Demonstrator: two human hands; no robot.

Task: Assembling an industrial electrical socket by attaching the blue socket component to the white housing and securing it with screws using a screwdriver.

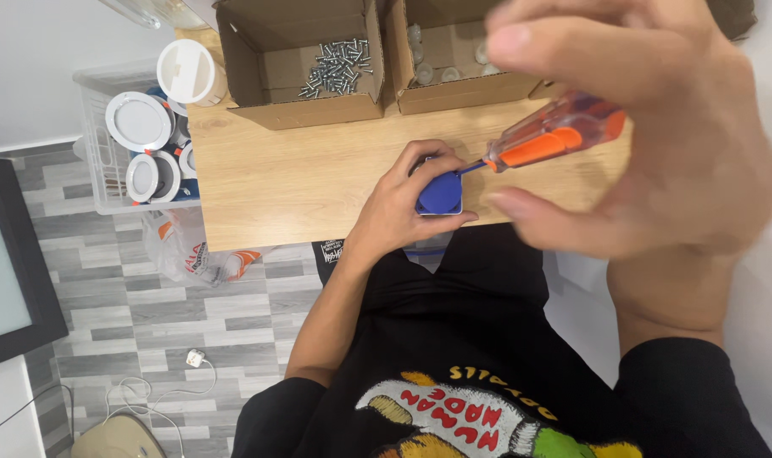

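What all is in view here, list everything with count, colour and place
blue part: one, blue, table's near edge
screwdriver: one, orange and clear handle, tip on blue part
table: one, light wood, centre
screw box: one, brown cardboard, table's far side, many silver screws inside
second box: one, brown cardboard, right of it, small pale pieces
crate: one, clear, left of table, white round fittings
plug: one, white, grey floor
left hand: steadies blue part
right hand: grips screwdriver

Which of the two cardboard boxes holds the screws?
The left box, with a pile of silver screws inside; the right box holds small pale round parts instead.
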